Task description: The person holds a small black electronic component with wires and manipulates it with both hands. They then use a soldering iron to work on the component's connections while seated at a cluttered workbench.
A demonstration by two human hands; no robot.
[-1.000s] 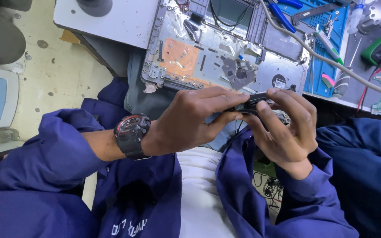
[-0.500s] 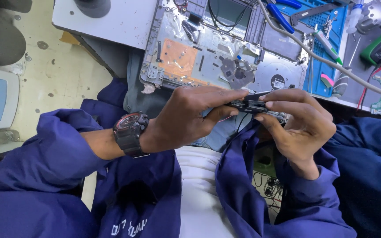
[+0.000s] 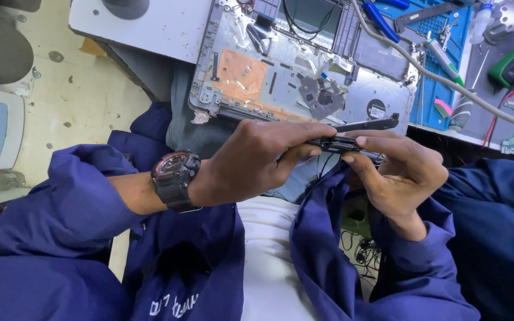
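Part [image 3: 352, 135] held btwn left hand [image 3: 257, 160] & right hand [image 3: 400, 172], in front of opened laptop base [image 3: 304, 65]; tool mat [image 3: 441, 53] right of base.

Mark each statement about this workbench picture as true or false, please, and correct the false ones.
1. Both hands hold one thin black part. True: the left hand and right hand grip the black part together.
2. The watch is on the right wrist. False: the wristwatch is on the left wrist.
3. The opened laptop chassis lies on the bench beyond the hands. True.
4. The sleeves are red. False: the sleeves are dark blue.
5. The grey cable is held by the right hand. False: it lies across the bench.
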